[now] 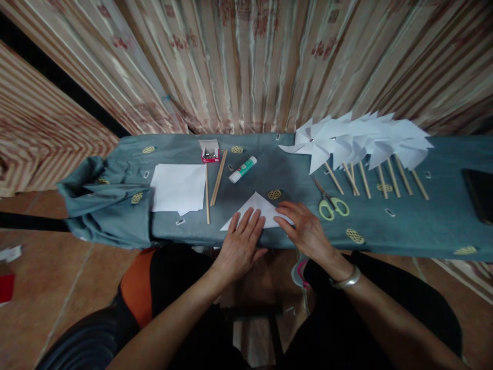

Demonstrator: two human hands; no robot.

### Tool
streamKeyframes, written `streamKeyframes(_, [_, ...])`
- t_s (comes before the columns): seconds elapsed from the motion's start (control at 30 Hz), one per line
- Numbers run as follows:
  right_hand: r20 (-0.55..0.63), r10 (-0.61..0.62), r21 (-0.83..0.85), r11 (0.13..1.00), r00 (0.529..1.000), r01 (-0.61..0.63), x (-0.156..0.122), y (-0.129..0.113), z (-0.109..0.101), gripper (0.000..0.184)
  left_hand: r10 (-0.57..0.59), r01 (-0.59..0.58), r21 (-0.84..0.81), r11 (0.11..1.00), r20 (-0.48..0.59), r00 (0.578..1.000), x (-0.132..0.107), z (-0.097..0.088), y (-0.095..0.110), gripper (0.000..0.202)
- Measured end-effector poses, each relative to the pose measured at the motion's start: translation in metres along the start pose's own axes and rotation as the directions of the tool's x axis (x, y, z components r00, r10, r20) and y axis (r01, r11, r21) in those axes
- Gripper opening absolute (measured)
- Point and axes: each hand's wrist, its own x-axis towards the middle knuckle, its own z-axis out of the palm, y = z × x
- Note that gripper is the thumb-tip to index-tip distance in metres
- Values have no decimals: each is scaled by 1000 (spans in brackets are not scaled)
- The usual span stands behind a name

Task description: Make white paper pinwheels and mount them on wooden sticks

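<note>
A white paper folded into a triangle [259,206] lies near the front edge of a bench covered with blue-grey cloth [416,226]. My left hand [242,242] rests flat on the paper's near left part, fingers stretched out. My right hand [304,226] lies on its right corner, fingers spread and pressing down. A metal bangle sits on my right wrist.
Green-handled scissors [330,202] lie right of my hands. Several white paper pinwheels on wooden sticks [354,141] lie at the back right. A stack of white paper [179,187], wooden sticks [219,177], a glue stick [242,169] and a small box of pins [210,152] lie left. A dark object [479,194] sits at far right.
</note>
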Motion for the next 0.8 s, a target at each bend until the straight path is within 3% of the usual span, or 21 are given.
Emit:
streamKeyframes(0.53, [-69, 39, -102, 994, 997, -46, -6, -16, 19, 33, -7, 6, 88, 996, 17, 1000, 2, 3, 1, 73])
streamKeyframes(0.8, [-118, 129, -41, 990, 985, -134, -25, 5, 5, 29, 3, -4, 114, 994, 8, 1000, 1, 5, -2, 72])
